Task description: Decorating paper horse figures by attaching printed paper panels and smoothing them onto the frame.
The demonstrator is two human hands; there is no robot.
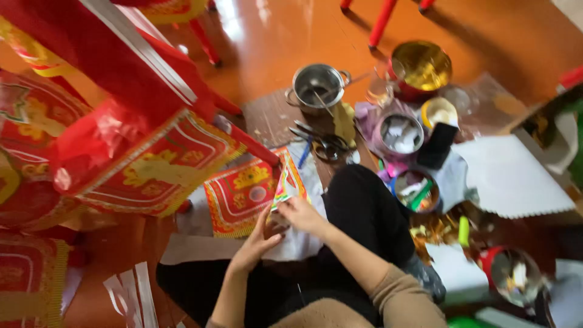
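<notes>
Two hands busy over a lap, down on the floor [285,36]. Far left: big red-and-gold paper structure [139,152], tilted, looming over everything. Just right of it, flat on the floor, a red panel with gold border [240,197].

Left hand [255,246] loosely curled, fingers half open, fingertips up against the lower edge of a small multicoloured paper piece [285,187]; can't tell if actually pinching. Right hand [300,215] closed on that same piece from the right, thumb on top. Paper piece just above the lap, overlapping the near right corner of the red panel.

Best guess for doing this bit well: pinch close to the edge, hold the thin paper taut between both hands, go slow, no yanking. Looks easy to tear or crease.

Containers further right:
- Steel pot [317,85] with a thin stick leaning inside, rest of the contents hidden.
- Scissors [322,144] lying just near of it.
- Round pinkish tub [399,135] holding white scraps.
- Blue-rimmed bowl [416,191] stuffed with mixed coloured offcuts.
- Gold-lined bowl [422,67] on the far side, seemingly empty.
- White scallop-edged sheet [510,176].
- Red tub [513,273] near right, a few pale scraps inside, blurry.
</notes>
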